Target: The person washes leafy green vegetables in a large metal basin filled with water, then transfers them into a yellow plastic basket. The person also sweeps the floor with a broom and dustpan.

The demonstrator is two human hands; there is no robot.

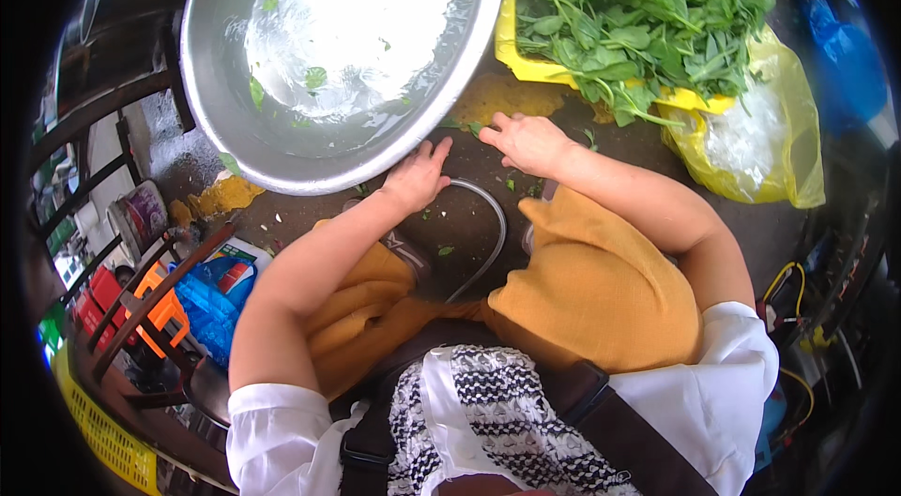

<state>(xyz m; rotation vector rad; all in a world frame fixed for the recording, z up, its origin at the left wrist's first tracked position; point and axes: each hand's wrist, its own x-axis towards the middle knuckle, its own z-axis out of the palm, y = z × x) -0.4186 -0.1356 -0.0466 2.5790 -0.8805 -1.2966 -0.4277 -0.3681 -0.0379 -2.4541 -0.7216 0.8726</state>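
Note:
A large metal basin (pixel 204 84) of water stands ahead on the left, with loose green leaf bits floating in it. My left hand (pixel 417 179) is just below its near rim, empty and with fingers apart; whether it touches the rim is unclear. Right of the basin, my right hand (pixel 531 144) reaches low toward the floor, its fingertips at a small green leaf (pixel 476 128). I cannot tell if the leaf is pinched. Leafy greens (pixel 633 10) are heaped over a yellow plastic basket (pixel 538 69) beyond that hand.
A clear hose (pixel 498 214) curves over the dark floor between my feet. At right, a yellow plastic bag (pixel 788 165) sits against the basket. A wooden chair (pixel 169 292) stands at left beside a blue bag (pixel 211 299). Leaf scraps (pixel 445 251) dot the floor.

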